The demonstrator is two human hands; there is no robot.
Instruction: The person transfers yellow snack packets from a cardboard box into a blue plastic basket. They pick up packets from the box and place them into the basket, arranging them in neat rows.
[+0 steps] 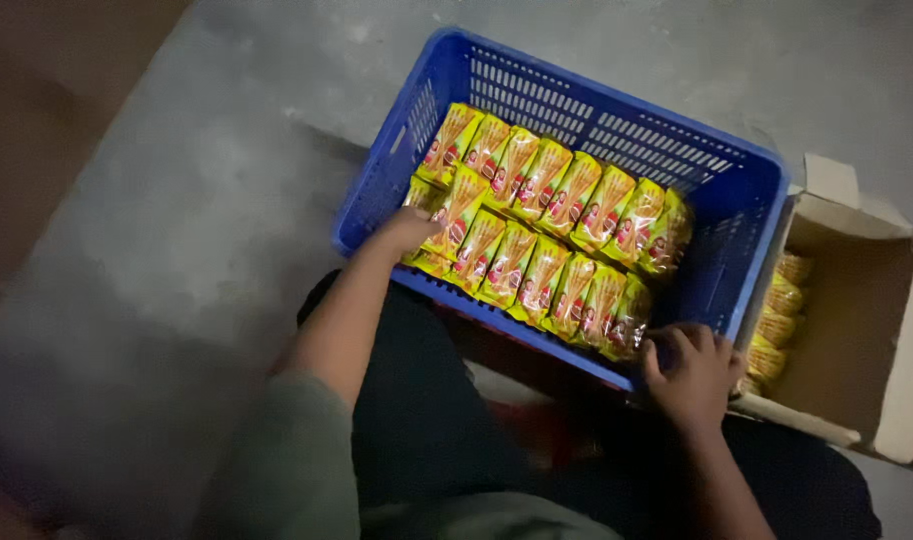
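Observation:
A blue slatted plastic crate (747, 190) sits on the floor in front of me. Two rows of yellow snack packets (567, 195) stand on edge inside it. My left hand (409, 232) reaches over the crate's near left wall, fingers on the end packets of the front row; whether it grips one I cannot tell. My right hand (689, 372) rests at the crate's near right corner, fingers curled against the last packet of the front row (629, 318).
An open cardboard box (857, 330) lies at the right of the crate, with a few yellow packets (777, 320) stacked at its left side. Grey concrete floor (177, 230) surrounds everything. My dark-trousered legs (427, 420) are below the crate.

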